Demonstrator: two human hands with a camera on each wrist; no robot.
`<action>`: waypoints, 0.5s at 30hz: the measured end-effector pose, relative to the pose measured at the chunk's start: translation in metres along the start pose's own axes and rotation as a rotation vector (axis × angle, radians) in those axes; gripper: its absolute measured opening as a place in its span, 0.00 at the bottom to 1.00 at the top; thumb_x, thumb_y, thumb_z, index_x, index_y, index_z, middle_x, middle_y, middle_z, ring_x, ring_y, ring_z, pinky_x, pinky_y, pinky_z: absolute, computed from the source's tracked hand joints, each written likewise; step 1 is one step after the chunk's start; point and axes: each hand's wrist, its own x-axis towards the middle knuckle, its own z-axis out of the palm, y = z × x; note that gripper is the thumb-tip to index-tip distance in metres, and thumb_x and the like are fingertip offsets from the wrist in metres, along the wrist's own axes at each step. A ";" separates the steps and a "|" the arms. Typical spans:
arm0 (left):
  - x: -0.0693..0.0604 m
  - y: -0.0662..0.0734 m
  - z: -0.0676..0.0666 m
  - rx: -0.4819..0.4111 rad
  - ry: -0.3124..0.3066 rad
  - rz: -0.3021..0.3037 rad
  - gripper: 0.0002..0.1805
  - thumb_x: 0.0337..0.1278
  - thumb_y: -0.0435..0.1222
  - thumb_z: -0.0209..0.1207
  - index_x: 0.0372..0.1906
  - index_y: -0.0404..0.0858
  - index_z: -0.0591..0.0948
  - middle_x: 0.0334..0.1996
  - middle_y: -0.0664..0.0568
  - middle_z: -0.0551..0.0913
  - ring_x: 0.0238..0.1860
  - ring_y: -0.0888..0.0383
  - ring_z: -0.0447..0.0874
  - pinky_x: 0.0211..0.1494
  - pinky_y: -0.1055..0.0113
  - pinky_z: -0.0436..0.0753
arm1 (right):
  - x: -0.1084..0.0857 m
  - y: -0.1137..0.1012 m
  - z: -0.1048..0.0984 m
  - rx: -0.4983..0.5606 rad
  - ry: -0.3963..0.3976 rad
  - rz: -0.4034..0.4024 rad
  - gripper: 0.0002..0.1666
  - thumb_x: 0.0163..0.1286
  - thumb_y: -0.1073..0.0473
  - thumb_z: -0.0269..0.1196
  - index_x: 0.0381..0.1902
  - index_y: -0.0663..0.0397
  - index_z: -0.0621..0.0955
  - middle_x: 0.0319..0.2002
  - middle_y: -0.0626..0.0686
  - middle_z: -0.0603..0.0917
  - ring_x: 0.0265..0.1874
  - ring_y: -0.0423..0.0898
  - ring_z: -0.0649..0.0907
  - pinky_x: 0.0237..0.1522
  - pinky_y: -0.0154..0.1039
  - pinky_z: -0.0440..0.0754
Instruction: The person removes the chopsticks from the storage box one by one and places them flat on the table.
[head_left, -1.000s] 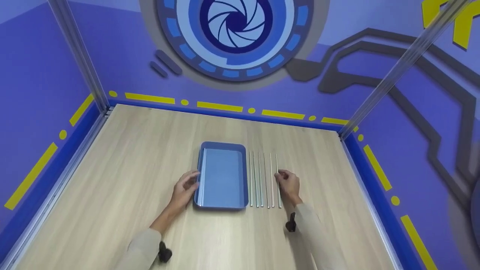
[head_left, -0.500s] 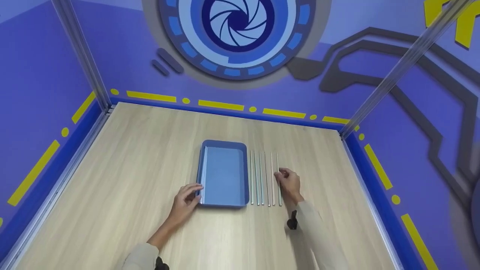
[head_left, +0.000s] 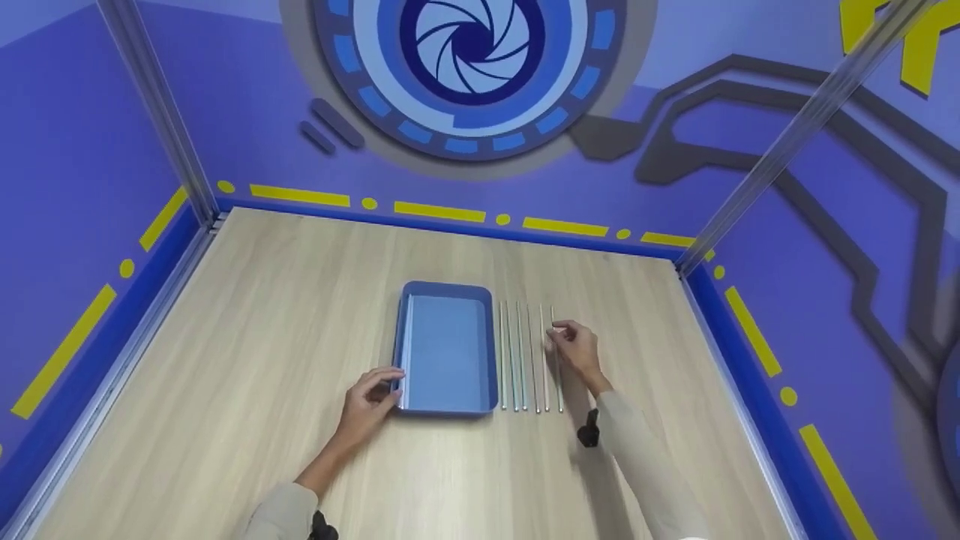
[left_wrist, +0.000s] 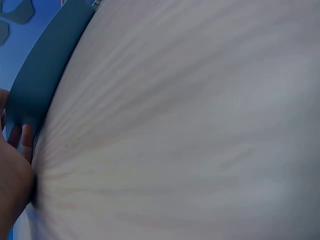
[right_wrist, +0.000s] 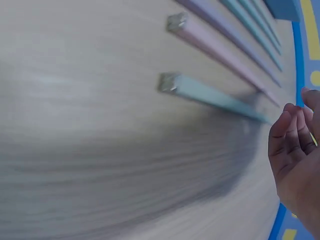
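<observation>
A blue rectangular tray (head_left: 450,352) lies on the wooden table, with a long pale strip along the inside of its left wall. My left hand (head_left: 367,397) grips the tray's left rim near the front corner; in the left wrist view its fingers (left_wrist: 26,141) meet the tray's outer wall (left_wrist: 40,75). Several thin metallic-looking sticks (head_left: 517,360) lie side by side right of the tray. Over the rightmost stick (head_left: 559,390), greenish in the right wrist view (right_wrist: 215,97), my right hand (head_left: 581,352) hovers with bent, loose fingers. Beside that stick lies a pink one (right_wrist: 220,54).
The wooden tabletop (head_left: 300,300) extends around the tray and sticks. Blue printed walls (head_left: 240,112) stand behind it and on both sides, with metal posts (head_left: 169,127) at the rear corners.
My left hand has slid toward the tray's front left corner. My right hand has moved a little away from me along the rightmost stick and lifted slightly, while the sticks have stayed in place.
</observation>
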 end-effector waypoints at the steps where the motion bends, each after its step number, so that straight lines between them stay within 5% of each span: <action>1: 0.000 0.000 -0.001 -0.007 -0.002 0.001 0.13 0.58 0.21 0.65 0.49 0.29 0.86 0.52 0.36 0.85 0.49 0.39 0.82 0.41 0.78 0.81 | 0.002 -0.004 0.001 0.014 -0.010 -0.017 0.14 0.71 0.61 0.67 0.49 0.66 0.85 0.30 0.55 0.83 0.25 0.41 0.77 0.23 0.26 0.73; 4: 0.000 -0.002 -0.001 -0.008 0.009 -0.002 0.13 0.59 0.22 0.65 0.48 0.31 0.86 0.52 0.38 0.85 0.48 0.42 0.83 0.40 0.77 0.82 | 0.007 -0.020 0.006 0.049 -0.033 -0.090 0.12 0.71 0.62 0.68 0.47 0.65 0.86 0.30 0.58 0.84 0.25 0.42 0.79 0.24 0.25 0.74; 10: -0.002 -0.005 0.001 0.012 0.022 -0.009 0.12 0.56 0.20 0.65 0.46 0.29 0.86 0.52 0.38 0.86 0.48 0.42 0.83 0.39 0.77 0.82 | 0.014 -0.057 0.021 0.083 -0.158 -0.200 0.13 0.71 0.64 0.66 0.50 0.68 0.85 0.32 0.70 0.85 0.26 0.60 0.85 0.22 0.26 0.78; 15: -0.001 0.006 0.004 0.020 0.043 0.005 0.13 0.54 0.16 0.63 0.45 0.25 0.85 0.51 0.34 0.85 0.47 0.45 0.83 0.38 0.77 0.82 | 0.018 -0.089 0.039 0.063 -0.283 -0.209 0.16 0.73 0.64 0.64 0.53 0.69 0.83 0.35 0.66 0.86 0.30 0.61 0.86 0.26 0.30 0.83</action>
